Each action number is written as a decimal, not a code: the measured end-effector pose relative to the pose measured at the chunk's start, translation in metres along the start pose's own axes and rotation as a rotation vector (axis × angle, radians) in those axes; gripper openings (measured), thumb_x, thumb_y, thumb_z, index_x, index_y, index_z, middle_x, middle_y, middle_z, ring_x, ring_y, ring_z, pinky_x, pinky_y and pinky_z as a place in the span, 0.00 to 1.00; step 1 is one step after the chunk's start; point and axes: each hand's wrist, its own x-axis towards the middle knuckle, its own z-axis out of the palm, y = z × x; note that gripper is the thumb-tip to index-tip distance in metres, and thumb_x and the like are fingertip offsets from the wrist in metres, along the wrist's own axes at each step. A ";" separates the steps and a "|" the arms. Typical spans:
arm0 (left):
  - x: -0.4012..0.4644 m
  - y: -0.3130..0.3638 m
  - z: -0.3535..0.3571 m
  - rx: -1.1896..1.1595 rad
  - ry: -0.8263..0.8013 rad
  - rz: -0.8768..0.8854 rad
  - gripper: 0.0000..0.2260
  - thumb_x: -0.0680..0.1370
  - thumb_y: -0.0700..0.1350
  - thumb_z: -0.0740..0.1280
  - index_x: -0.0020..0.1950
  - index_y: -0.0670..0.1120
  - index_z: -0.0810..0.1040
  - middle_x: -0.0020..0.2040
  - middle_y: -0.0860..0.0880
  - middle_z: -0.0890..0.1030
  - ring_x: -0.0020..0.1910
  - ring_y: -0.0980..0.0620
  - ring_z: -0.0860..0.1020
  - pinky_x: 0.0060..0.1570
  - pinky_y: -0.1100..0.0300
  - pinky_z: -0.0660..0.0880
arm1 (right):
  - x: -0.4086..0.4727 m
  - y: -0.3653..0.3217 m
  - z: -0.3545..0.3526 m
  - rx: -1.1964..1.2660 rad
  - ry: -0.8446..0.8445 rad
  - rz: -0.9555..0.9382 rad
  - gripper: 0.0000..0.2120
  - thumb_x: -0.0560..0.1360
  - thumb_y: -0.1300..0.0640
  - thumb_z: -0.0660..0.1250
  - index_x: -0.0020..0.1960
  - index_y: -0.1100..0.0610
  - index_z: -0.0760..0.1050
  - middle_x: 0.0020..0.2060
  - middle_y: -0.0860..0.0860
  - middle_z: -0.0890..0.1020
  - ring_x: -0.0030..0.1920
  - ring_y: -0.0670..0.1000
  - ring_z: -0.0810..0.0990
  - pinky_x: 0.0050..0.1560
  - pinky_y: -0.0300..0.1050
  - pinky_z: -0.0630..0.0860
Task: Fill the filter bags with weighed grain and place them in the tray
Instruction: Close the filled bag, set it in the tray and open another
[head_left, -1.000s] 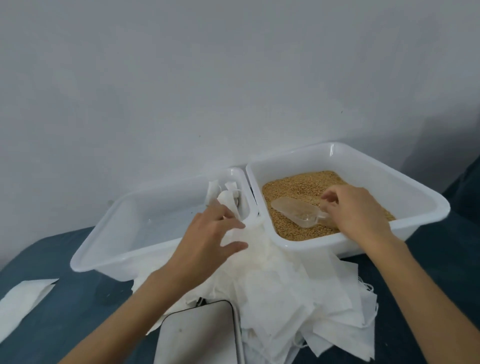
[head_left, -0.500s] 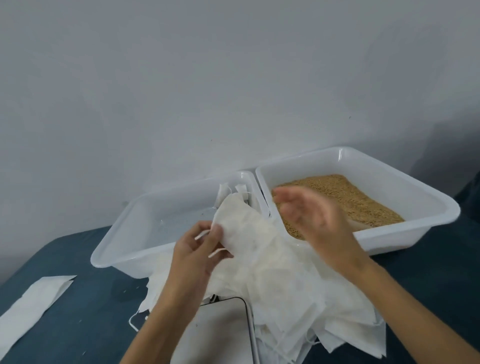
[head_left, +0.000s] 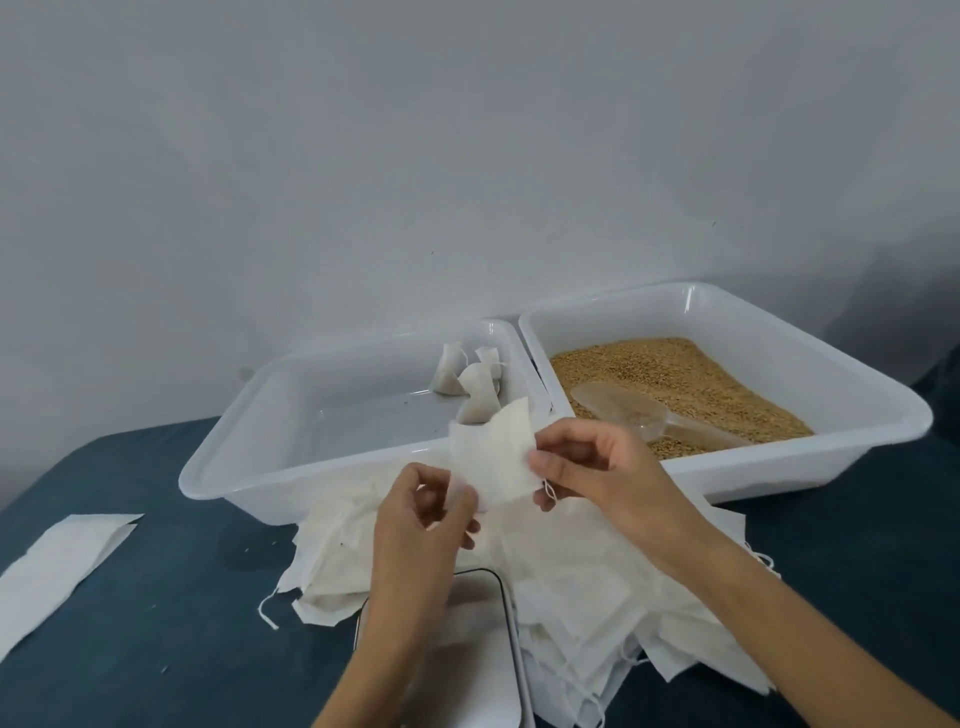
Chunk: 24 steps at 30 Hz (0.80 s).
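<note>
white trays (head_left: 332, 467), tan grain (head_left: 675, 379), teal cloth (head_left: 171, 597).

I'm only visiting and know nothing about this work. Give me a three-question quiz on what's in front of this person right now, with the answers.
1. True or false: the scoop is in the right hand.
2. Which tray holds the grain? A) the left tray B) the right tray
3. Fill in: both hands pinch one empty ____.

Key
1. False. The scoop lies on the grain; the right hand and the left hand both hold a filter bag.
2. B. The left tray holds only a few filled bags in its far right corner.
3. Filter bag, held above the pile of empty bags.
</note>
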 end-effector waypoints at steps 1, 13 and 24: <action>-0.003 -0.001 0.001 0.098 0.047 0.061 0.12 0.78 0.38 0.74 0.53 0.52 0.75 0.44 0.53 0.83 0.38 0.54 0.79 0.38 0.64 0.76 | 0.000 0.002 0.001 -0.017 0.017 -0.010 0.06 0.75 0.63 0.74 0.52 0.61 0.83 0.37 0.58 0.84 0.35 0.55 0.83 0.41 0.41 0.80; -0.013 0.007 0.003 0.006 -0.200 0.270 0.04 0.76 0.50 0.73 0.43 0.52 0.81 0.40 0.50 0.83 0.41 0.51 0.82 0.43 0.54 0.80 | -0.010 0.011 0.017 -0.352 -0.042 -0.193 0.13 0.72 0.58 0.78 0.37 0.50 0.74 0.36 0.46 0.80 0.39 0.48 0.82 0.49 0.53 0.83; -0.008 0.011 0.001 -0.071 -0.153 0.174 0.13 0.83 0.40 0.67 0.38 0.47 0.78 0.32 0.49 0.78 0.33 0.52 0.76 0.37 0.67 0.74 | -0.012 0.010 0.015 -0.289 0.110 -0.321 0.09 0.78 0.61 0.72 0.47 0.53 0.72 0.39 0.53 0.82 0.41 0.54 0.84 0.48 0.47 0.81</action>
